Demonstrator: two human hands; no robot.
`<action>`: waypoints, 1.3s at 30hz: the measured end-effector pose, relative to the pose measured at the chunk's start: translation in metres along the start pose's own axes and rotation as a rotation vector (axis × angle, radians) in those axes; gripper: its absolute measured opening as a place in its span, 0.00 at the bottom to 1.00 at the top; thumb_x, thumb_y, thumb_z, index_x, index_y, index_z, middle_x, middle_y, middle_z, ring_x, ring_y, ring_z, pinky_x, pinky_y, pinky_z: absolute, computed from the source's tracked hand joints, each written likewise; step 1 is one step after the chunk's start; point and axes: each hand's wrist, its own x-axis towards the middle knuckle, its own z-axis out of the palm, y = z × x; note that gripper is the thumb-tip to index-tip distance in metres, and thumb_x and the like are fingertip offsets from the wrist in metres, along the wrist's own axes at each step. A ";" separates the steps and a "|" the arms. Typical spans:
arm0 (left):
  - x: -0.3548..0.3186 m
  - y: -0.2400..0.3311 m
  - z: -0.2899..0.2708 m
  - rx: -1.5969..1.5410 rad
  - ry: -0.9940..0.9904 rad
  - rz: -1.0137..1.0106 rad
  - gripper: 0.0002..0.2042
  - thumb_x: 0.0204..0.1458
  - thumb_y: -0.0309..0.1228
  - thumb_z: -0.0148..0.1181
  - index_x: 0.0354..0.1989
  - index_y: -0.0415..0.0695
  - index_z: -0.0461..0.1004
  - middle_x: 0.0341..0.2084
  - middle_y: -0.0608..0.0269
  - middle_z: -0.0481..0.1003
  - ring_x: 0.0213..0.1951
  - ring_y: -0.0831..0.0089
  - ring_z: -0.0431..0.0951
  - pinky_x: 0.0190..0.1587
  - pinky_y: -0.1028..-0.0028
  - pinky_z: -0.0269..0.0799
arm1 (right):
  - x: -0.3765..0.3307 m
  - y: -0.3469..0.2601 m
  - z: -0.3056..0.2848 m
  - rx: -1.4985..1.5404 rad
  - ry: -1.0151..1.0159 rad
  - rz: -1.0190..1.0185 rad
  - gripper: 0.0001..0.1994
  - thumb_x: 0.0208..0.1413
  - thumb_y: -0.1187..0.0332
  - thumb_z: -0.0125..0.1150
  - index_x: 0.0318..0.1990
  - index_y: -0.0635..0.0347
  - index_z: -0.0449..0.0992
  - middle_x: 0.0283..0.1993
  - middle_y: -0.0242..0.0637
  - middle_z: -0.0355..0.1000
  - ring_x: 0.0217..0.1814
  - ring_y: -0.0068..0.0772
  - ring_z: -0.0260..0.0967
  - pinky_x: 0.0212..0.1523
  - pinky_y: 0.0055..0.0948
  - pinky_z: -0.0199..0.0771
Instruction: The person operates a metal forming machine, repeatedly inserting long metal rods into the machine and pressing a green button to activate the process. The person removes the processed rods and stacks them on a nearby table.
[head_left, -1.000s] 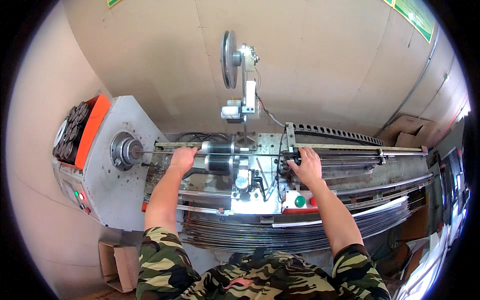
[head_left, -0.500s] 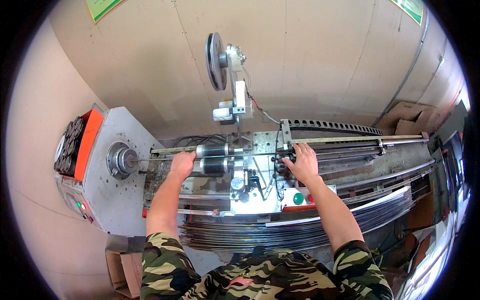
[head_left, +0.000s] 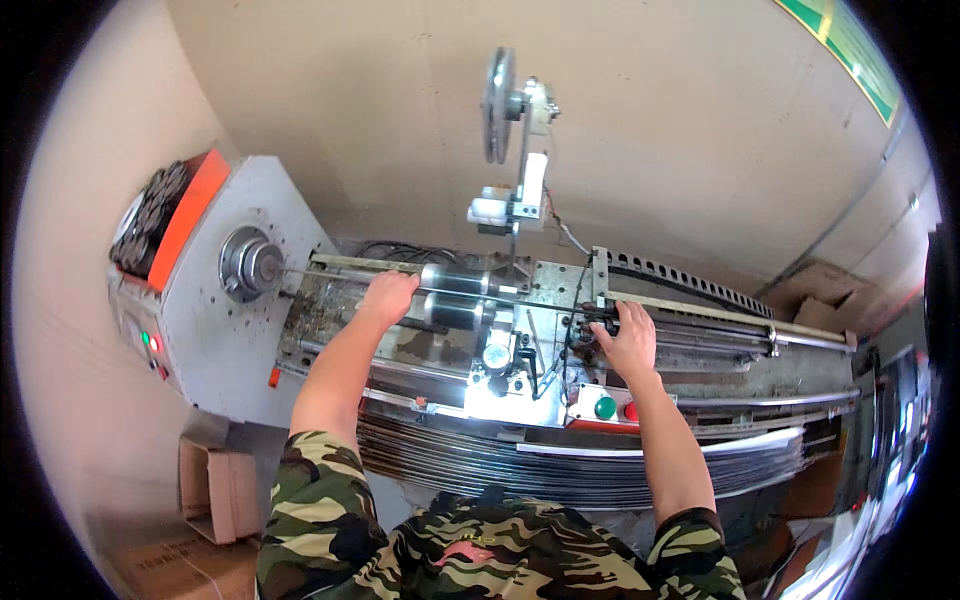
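A thin metal rod (head_left: 345, 279) runs from the round chuck (head_left: 250, 264) on the left toward the carriage plate (head_left: 555, 283). My left hand (head_left: 389, 296) is closed around this rod, just left of two dark rollers (head_left: 452, 311) with shiny ends. My right hand (head_left: 630, 338) is at the dark fittings beside an upright metal bracket (head_left: 600, 272). Its fingers curl over them with the thumb to the left; what they grip is hidden. A round dial gauge (head_left: 497, 356) is mounted on the carriage between my hands.
Green and red buttons (head_left: 605, 407) sit below my right hand. A bundle of long thin rods (head_left: 470, 457) lies along the machine's near side. Behind the carriage stands a reel (head_left: 498, 105) on a post. A grey headstock housing (head_left: 225, 345) is at left, near a cardboard box (head_left: 230, 497).
My view has turned, so the machine appears tilted and shifted right. Both hands keep about the same places on it.
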 end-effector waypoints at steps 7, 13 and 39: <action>0.000 0.001 -0.003 -0.016 -0.068 -0.042 0.08 0.51 0.26 0.52 0.38 0.44 0.75 0.31 0.52 0.79 0.40 0.53 0.79 0.44 0.56 0.74 | 0.000 -0.004 -0.005 -0.013 -0.012 -0.001 0.32 0.53 0.49 0.66 0.58 0.64 0.72 0.65 0.53 0.66 0.71 0.53 0.58 0.70 0.47 0.55; 0.000 -0.001 0.004 -0.015 -0.071 -0.033 0.08 0.53 0.27 0.50 0.38 0.45 0.75 0.31 0.52 0.80 0.41 0.53 0.80 0.44 0.56 0.75 | 0.001 0.001 -0.001 -0.012 0.007 -0.024 0.32 0.53 0.49 0.66 0.57 0.65 0.72 0.64 0.55 0.67 0.70 0.54 0.59 0.69 0.47 0.56; -0.001 0.007 -0.009 -0.021 -0.080 -0.014 0.09 0.54 0.28 0.50 0.38 0.44 0.76 0.33 0.52 0.81 0.40 0.55 0.81 0.43 0.57 0.75 | 0.002 0.003 -0.002 -0.004 0.022 -0.023 0.29 0.50 0.54 0.70 0.54 0.66 0.73 0.62 0.55 0.68 0.66 0.55 0.63 0.67 0.46 0.60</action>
